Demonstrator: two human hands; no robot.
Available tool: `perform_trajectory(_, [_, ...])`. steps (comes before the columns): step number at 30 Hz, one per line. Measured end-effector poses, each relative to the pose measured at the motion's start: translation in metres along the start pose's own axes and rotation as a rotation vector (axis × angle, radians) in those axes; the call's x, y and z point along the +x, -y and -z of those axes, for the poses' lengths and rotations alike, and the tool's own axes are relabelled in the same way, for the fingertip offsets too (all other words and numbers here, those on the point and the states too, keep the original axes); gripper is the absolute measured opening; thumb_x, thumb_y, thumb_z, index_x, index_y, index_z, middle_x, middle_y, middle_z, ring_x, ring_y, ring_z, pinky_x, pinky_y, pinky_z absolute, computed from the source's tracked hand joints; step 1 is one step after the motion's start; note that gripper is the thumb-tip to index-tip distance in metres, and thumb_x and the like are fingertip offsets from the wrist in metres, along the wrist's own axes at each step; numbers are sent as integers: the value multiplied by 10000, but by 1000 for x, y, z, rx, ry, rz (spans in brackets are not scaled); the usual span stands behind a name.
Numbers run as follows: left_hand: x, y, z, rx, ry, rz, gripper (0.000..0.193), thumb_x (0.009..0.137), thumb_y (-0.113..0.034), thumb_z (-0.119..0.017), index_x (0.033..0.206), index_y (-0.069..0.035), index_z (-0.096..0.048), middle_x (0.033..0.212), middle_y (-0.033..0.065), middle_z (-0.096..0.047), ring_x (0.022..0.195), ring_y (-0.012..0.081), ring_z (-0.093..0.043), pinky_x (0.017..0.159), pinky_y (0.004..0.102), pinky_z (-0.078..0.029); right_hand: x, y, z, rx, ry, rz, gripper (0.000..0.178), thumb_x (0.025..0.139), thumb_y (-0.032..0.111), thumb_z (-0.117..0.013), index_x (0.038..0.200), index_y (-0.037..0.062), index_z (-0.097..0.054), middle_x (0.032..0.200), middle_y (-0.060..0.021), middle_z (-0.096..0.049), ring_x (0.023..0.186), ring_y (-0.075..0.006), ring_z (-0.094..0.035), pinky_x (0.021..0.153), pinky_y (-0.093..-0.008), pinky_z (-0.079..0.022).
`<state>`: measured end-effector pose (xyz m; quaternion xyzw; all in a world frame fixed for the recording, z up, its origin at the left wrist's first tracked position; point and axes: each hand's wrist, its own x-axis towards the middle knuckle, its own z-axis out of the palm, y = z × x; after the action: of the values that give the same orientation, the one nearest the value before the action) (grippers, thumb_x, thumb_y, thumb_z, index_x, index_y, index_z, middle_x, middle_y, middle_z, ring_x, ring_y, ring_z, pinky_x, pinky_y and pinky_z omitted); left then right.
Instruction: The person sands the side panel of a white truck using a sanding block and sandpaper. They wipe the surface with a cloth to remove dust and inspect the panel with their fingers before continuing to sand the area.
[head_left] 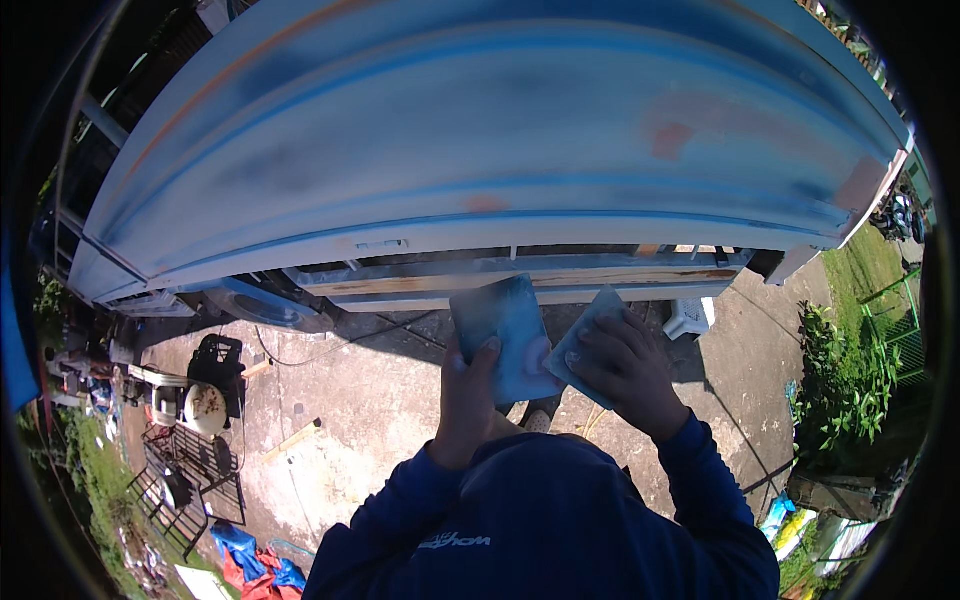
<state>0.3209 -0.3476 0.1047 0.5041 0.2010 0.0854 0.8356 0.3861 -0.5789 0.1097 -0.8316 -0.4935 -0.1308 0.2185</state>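
My left hand (470, 395) grips a flat bluish-grey board (510, 325) by its left edge, thumb on top. A pinkish smear of paste (540, 362) lies near the board's right edge. In my right hand (628, 368) is a thin, flat greyish spreader plate (592, 318), with fingers laid across its face. The plate's lower left corner meets or overlaps the board's right edge beside the smear. Beyond both hands stretches a large vehicle body panel (430, 130), pale blue and white with darker blue lines and reddish patches (672, 140).
Under the panel run wooden strips (560, 281) and a wheel (265, 302). A white stool (690, 318) stands to the right. Leftward on the concrete are a black crate (216, 358), a white round-topped container (204, 408), a metal frame (180, 480) and a blue-red tarp (258, 562). Bushes (855, 370) grow at right.
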Motion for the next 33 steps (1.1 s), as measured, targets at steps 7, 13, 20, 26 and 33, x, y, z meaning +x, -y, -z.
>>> perform_trajectory(7, [-4,-8,7,243,18,-101,393,990,-95,-530,1366,-10,-456,1200,111,-596,1085,170,-602,926,329,-521,16,5,4,6,53,53,457,760,167,-743,1199,274,-668,1305,-1,-563,1289,-247,-499,1156,-596,-301])
perform_trajectory(13, [-7,-10,9,400,213,-130,404,1006,-104,-500,1396,-4,-456,1243,134,-604,1097,185,-600,902,322,-505,29,0,14,-86,77,65,391,737,149,-745,1117,230,-706,1226,7,-607,1280,-233,-509,1143,-607,-304])
perform_trajectory(20, [-5,0,10,588,-49,-392,459,1008,-125,-488,1440,6,-410,1185,332,-613,1086,455,-636,888,443,-507,16,38,-21,177,191,146,368,778,152,-736,1143,178,-701,1223,-28,-608,1233,-264,-551,1133,-506,-372])
perform_trajectory(26, [-6,-8,8,229,-64,-269,370,997,-138,-535,1339,-5,-489,1165,127,-611,1063,212,-621,866,340,-520,19,56,-2,600,81,-255,377,830,110,-729,1199,139,-663,1329,-152,-545,1311,-354,-489,1075,-519,-437])
perform_trajectory(33, [-15,-2,22,-282,-39,99,398,978,-82,-553,1354,-10,-447,1188,125,-583,1088,200,-617,907,343,-560,4,3,-41,137,113,-132,427,824,50,-706,1243,102,-642,1376,-174,-510,1316,-393,-466,1104,-465,-425])
